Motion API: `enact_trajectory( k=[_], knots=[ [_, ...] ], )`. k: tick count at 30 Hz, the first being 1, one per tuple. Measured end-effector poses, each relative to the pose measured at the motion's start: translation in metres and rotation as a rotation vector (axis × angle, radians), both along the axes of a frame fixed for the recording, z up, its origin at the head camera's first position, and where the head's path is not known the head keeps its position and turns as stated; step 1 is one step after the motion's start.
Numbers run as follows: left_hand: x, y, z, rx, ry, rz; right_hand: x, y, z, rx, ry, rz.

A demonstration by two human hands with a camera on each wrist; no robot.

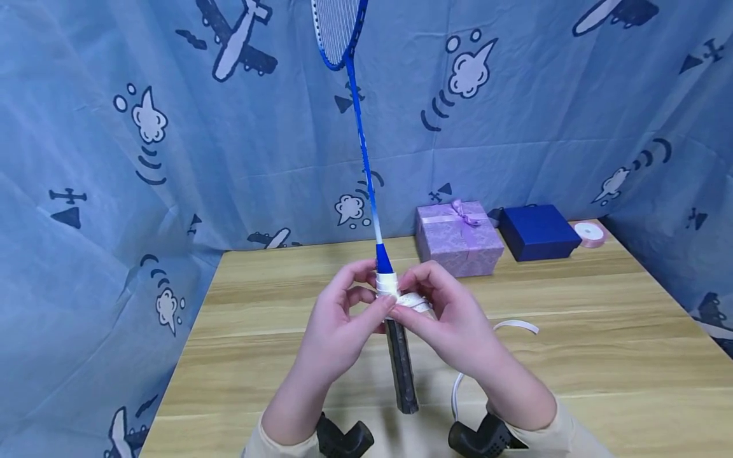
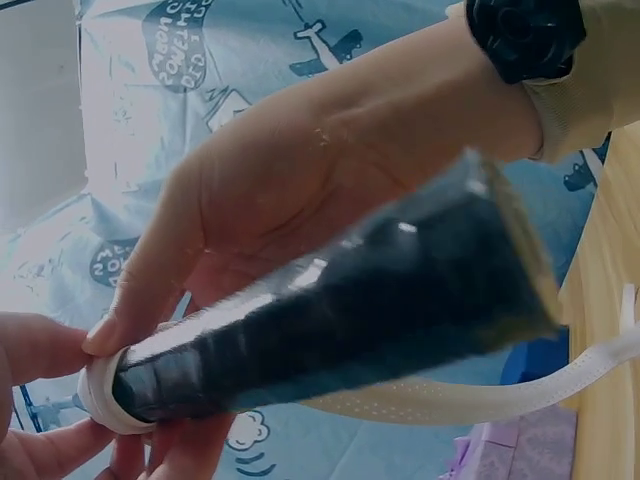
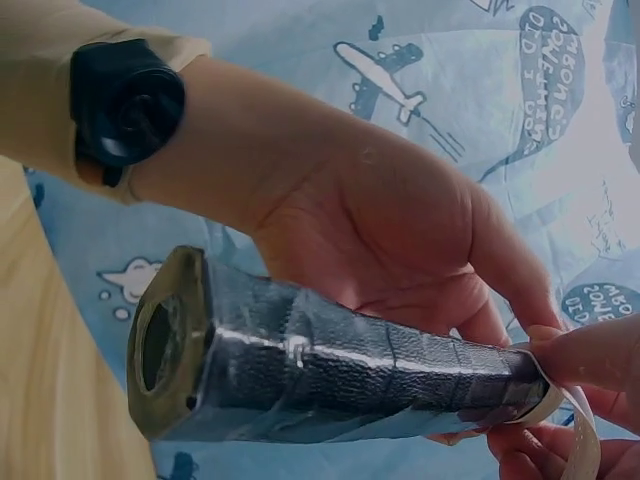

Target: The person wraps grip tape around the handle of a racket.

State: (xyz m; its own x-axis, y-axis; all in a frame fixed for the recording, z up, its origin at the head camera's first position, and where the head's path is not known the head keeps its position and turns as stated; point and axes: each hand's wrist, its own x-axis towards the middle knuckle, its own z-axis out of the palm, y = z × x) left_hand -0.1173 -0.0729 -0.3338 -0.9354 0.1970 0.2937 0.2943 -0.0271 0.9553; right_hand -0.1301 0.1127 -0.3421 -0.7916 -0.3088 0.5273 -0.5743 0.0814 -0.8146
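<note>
A blue badminton racket (image 1: 366,165) leans upright, its head cut off by the top of the head view. White perforated grip tape (image 1: 386,284) is wound round the top of its black handle (image 1: 402,375). My left hand (image 1: 340,324) holds the handle at the windings, thumb pressed on the tape. Opposite it, my right hand (image 1: 452,324) pinches the tape strip against the handle with thumb and fingers. In the left wrist view the white tape strip (image 2: 460,402) trails away behind the handle. The handle's hollow butt end (image 3: 165,345) faces the right wrist camera.
On the wooden table (image 1: 258,356) stand a purple gift box (image 1: 458,245) with a bow, a dark blue box (image 1: 538,232) and a pink-rimmed ribbon roll (image 1: 590,234) at the back right. The tape's loose end (image 1: 516,324) lies beyond my right forearm. A blue patterned curtain (image 1: 275,146) hangs behind.
</note>
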Motion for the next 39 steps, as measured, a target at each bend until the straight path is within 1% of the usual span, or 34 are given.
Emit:
enact_trajectory(
  k=[5, 9, 12, 14, 19, 25, 28, 35, 39],
  knots=[
    [-0.003, 0.002, 0.002, 0.008, 0.036, -0.036, 0.0, 0.003, 0.0, 0.001, 0.052, -0.016],
    [-0.002, 0.002, 0.003, 0.051, 0.066, -0.067, 0.001, 0.006, 0.003, -0.037, 0.028, 0.016],
    [-0.002, 0.001, 0.002, 0.06, 0.089, -0.082, 0.002, 0.007, 0.006, -0.053, 0.01, 0.042],
    [-0.001, 0.0, 0.002, 0.054, 0.1, -0.09, 0.004, 0.009, 0.007, -0.045, 0.008, 0.052],
    [0.001, -0.001, 0.002, 0.05, 0.108, -0.074, 0.006, 0.01, 0.009, -0.026, 0.004, 0.06],
    [0.001, -0.001, 0.001, 0.06, 0.099, -0.038, 0.007, 0.009, 0.01, -0.014, -0.008, 0.023],
    [0.001, -0.001, 0.001, 0.06, 0.099, -0.028, 0.007, 0.009, 0.01, -0.009, 0.0, 0.015],
    [0.001, 0.001, 0.001, 0.089, 0.077, -0.026, 0.006, 0.008, 0.009, -0.014, 0.036, 0.026],
    [0.0, 0.002, 0.0, 0.102, 0.073, -0.029, 0.006, 0.007, 0.009, -0.01, 0.031, 0.026]
  ],
)
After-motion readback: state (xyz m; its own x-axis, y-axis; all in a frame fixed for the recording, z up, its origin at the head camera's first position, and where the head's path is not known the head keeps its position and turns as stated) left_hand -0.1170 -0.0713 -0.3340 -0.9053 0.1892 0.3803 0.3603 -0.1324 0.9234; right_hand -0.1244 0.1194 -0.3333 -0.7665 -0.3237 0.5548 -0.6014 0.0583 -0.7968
